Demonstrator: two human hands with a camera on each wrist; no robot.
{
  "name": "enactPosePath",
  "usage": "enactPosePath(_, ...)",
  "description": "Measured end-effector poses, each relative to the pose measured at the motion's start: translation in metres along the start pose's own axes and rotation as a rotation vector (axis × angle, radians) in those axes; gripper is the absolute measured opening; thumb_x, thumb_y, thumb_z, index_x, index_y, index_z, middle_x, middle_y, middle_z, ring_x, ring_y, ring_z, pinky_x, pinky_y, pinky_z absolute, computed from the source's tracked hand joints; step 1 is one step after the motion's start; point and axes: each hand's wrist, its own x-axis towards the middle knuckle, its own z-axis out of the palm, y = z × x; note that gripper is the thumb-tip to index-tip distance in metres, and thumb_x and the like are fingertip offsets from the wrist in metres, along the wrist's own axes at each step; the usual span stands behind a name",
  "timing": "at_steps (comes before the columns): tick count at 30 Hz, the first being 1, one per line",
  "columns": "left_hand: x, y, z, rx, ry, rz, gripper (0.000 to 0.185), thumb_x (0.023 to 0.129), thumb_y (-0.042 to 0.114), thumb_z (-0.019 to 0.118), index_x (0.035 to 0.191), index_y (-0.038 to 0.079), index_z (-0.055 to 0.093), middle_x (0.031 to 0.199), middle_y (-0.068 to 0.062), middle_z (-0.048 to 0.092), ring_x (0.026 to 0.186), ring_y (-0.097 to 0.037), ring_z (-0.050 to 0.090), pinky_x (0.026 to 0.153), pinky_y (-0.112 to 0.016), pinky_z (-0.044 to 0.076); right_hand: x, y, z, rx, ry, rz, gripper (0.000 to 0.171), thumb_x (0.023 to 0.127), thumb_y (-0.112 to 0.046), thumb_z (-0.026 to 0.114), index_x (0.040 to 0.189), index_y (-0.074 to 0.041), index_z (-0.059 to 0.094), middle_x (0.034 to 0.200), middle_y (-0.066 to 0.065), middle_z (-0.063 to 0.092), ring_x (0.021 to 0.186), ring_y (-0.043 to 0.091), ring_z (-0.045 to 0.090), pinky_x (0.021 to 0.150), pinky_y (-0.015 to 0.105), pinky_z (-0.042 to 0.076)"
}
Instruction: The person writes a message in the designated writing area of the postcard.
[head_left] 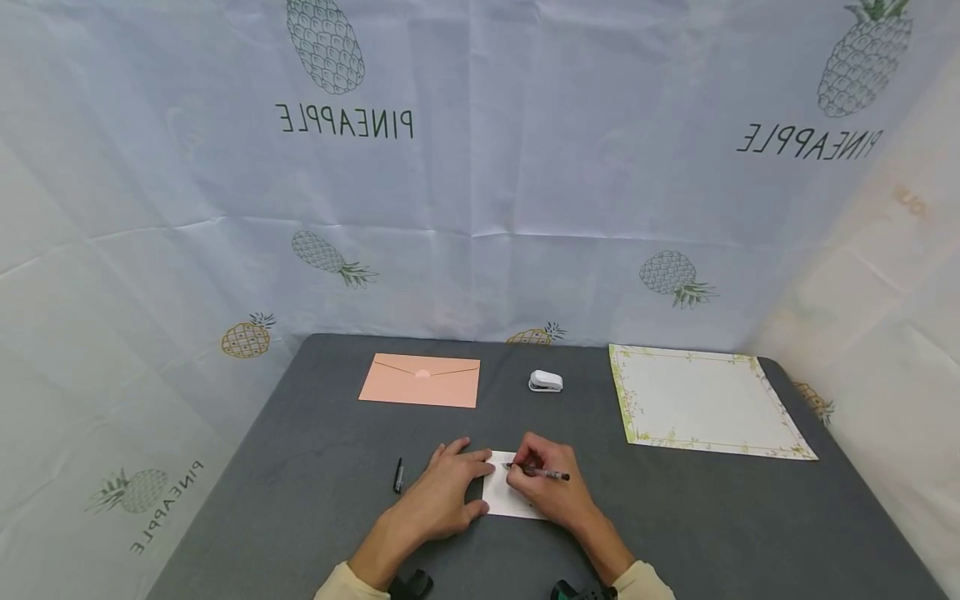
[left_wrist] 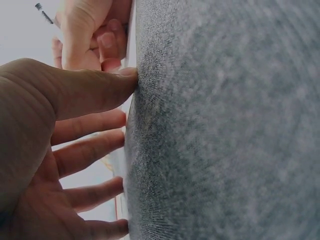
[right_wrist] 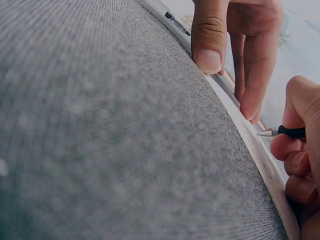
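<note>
Held in the right hand (head_left: 553, 492): a dark pen (head_left: 551, 474), pinched in a narrow grip between thumb and fingers near its metal tip, with the butt end slanting off toward the right of the small white card (head_left: 504, 500). Aimed down at the upper part of the card, and very close to it in the right wrist view, though hard to say from so low an angle whether actually touching.

Lying flat on the dark grey surface (head_left: 300, 492), between both hands: that same card. Resting at its left edge with thumb and fingertip: the left hand (head_left: 441, 498), wide in its grip, with fingers spread and nearly straight.

To the left of the card, just past the left hand: a black pen cap (head_left: 398, 477). Beyond the card and to its left: a peach envelope (head_left: 420, 393), flap side up, with a round pale seal. Beyond the card and slightly right: a white stapler (head_left: 546, 382). Farther right of the card: a large white sheet (head_left: 708, 402) with a yellow-green floral border. Well beyond the card: a pale cloth (head_left: 465, 167) printed with pineapples and mirrored lettering. Nearer than the card: cream sleeves (head_left: 643, 583).
</note>
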Motion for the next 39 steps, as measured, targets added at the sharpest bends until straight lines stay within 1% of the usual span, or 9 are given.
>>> enactPosePath(4,0.0,-0.0006,0.0003,0.0,0.001,0.003,0.049,0.087,0.022,0.093,0.132,0.012,0.08,0.15,-0.006,0.07,0.152,-0.043,0.052,0.121,-0.077,0.038,0.0003,0.0007,0.0004,-0.005,-0.005,-0.012,0.033,0.081,-0.001,0.077,0.078,-0.031,0.065,0.069,-0.021,0.061,0.061,0.0,0.053,0.057,0.019,0.042)
enactPosePath(11,-0.0008,-0.0005,0.0007,-0.009,0.011,0.021,0.049,0.087,0.02,0.093,0.133,0.011,0.079,0.15,-0.006,0.07,0.151,-0.044,0.053,0.12,-0.077,0.039,0.0001,0.0012,-0.0008,-0.008,0.016,-0.039,0.036,0.08,0.002,0.077,0.076,-0.03,0.061,0.067,-0.02,0.057,0.058,-0.001,0.048,0.054,0.018,0.037)
enactPosePath(18,-0.0007,-0.0001,-0.0001,-0.008,0.013,0.02,0.049,0.087,0.021,0.093,0.133,0.011,0.079,0.15,-0.006,0.07,0.151,-0.044,0.052,0.12,-0.077,0.039,0.0007,0.0,-0.0004,0.004,0.012,-0.02,0.033,0.084,0.0,0.077,0.081,-0.031,0.066,0.07,-0.019,0.061,0.061,0.0,0.052,0.056,0.019,0.041)
enactPosePath(27,-0.0008,0.0003,-0.0002,0.0,0.006,0.013,0.049,0.087,0.021,0.093,0.133,0.012,0.079,0.15,-0.006,0.07,0.152,-0.044,0.052,0.12,-0.077,0.039,0.0004,0.0006,-0.0016,-0.001,-0.005,-0.041,0.035,0.079,0.0,0.078,0.076,-0.031,0.062,0.066,-0.02,0.056,0.059,-0.001,0.048,0.055,0.018,0.038)
enactPosePath(39,-0.0005,0.0007,-0.0009,-0.012,0.004,0.007,0.049,0.087,0.021,0.093,0.133,0.011,0.079,0.151,-0.006,0.07,0.152,-0.044,0.051,0.121,-0.076,0.038,0.0006,0.0026,-0.0009,0.004,-0.006,-0.043,0.035,0.081,0.001,0.078,0.079,-0.032,0.065,0.068,-0.02,0.059,0.06,-0.001,0.051,0.055,0.018,0.041)
